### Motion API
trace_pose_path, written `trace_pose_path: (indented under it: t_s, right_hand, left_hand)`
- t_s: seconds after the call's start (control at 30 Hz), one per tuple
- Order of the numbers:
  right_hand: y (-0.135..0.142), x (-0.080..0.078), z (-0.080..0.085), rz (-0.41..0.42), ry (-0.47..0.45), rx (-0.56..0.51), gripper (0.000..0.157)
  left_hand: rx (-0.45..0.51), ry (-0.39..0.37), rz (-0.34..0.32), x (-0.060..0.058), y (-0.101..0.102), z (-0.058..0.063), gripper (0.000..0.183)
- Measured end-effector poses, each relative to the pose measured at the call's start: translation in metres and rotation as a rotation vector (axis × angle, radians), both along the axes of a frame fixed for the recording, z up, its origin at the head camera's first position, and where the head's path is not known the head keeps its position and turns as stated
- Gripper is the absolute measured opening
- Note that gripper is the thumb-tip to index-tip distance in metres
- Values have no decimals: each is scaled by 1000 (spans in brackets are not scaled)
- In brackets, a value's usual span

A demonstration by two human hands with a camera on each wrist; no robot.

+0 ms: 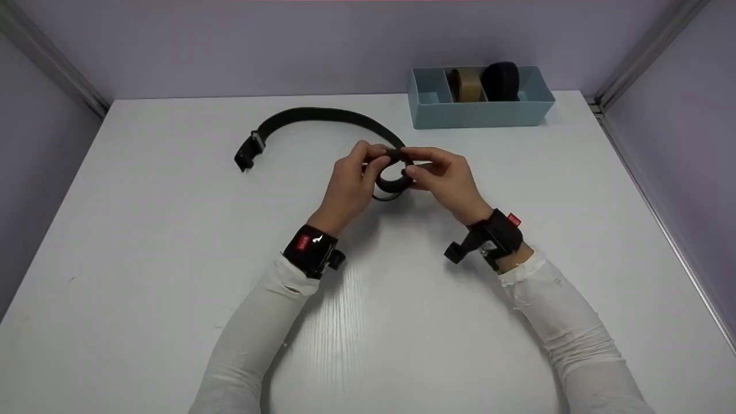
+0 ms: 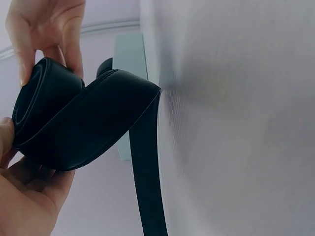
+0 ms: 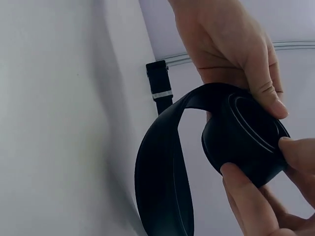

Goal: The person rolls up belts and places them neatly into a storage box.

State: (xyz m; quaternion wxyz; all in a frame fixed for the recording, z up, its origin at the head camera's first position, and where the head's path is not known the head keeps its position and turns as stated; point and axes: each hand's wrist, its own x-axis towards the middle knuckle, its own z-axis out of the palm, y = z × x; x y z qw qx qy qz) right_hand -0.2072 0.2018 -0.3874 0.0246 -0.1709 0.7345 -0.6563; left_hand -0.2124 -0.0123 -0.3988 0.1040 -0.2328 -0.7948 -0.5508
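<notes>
A black belt (image 1: 322, 114) is partly rolled into a coil, with its loose length curving over the white table to the far left. At that end sits a dark buckle (image 1: 248, 152) beside a silvery keeper (image 3: 162, 94). My left hand (image 1: 352, 179) pinches the coil's left side between thumb and fingers. From the right, my right hand (image 1: 447, 177) pinches the same coil, thumb in front and fingers behind. In the left wrist view the coil (image 2: 54, 93) is held above the table, and the strap drops from it in a loose loop.
A light blue divided box (image 1: 471, 117) stands at the back right of the table (image 1: 172, 241). In it are a tan roll (image 1: 467, 85) and a black rolled item (image 1: 501, 81). Purple-grey walls (image 1: 259, 46) enclose the back and sides.
</notes>
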Motion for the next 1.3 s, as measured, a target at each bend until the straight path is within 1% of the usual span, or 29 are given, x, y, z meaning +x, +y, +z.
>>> trace_pose_path:
  t_s: [0.1, 0.17, 0.3, 0.4, 0.47, 0.53, 0.63, 0.73, 0.87, 0.97, 1.07, 1.17, 1.3]
  right_hand:
    - [-2, 1, 0, -33, -3, -27, 37]
    - [-3, 2, 0, -52, -19, -66, 36]
    - [-4, 2, -1, -82, -90, -193, 37]
    - [-5, 2, -1, -105, -150, -297, 37]
    - [-6, 2, -1, -112, -178, -336, 37]
    - [-6, 3, -1, -115, -192, -342, 36]
    - [-8, 4, -1, -101, -170, -309, 35]
    - [-7, 5, 1, -75, -99, -234, 35]
    - [-3, 5, 4, -19, -1, -107, 35]
    - [0, 5, 6, 25, 27, -17, 34]
    - [3, 4, 7, 50, 31, 50, 35]
    - [3, 4, 7, 48, 24, 66, 35]
    - [1, 4, 6, 13, 18, 27, 34]
  left_hand:
    - [32, -10, -8, 1, 2, 1, 27]
    - [58, -14, -11, 2, 3, 1, 27]
    - [104, -39, -5, 3, 6, 1, 31]
    - [135, -68, -15, 4, 6, 2, 35]
    - [152, -80, -25, 5, 5, 3, 36]
    - [155, -84, -31, 6, 4, 3, 35]
    - [148, -88, -32, 7, 2, 5, 31]
    - [128, -79, -26, 7, -1, 7, 27]
    - [73, -30, -26, 7, -3, 8, 24]
    - [13, -3, -46, 8, -4, 8, 24]
    - [-32, 5, -58, 8, -3, 8, 25]
    - [-54, -10, -55, 8, -3, 8, 26]
    - [-30, -65, -62, 9, -2, 9, 28]
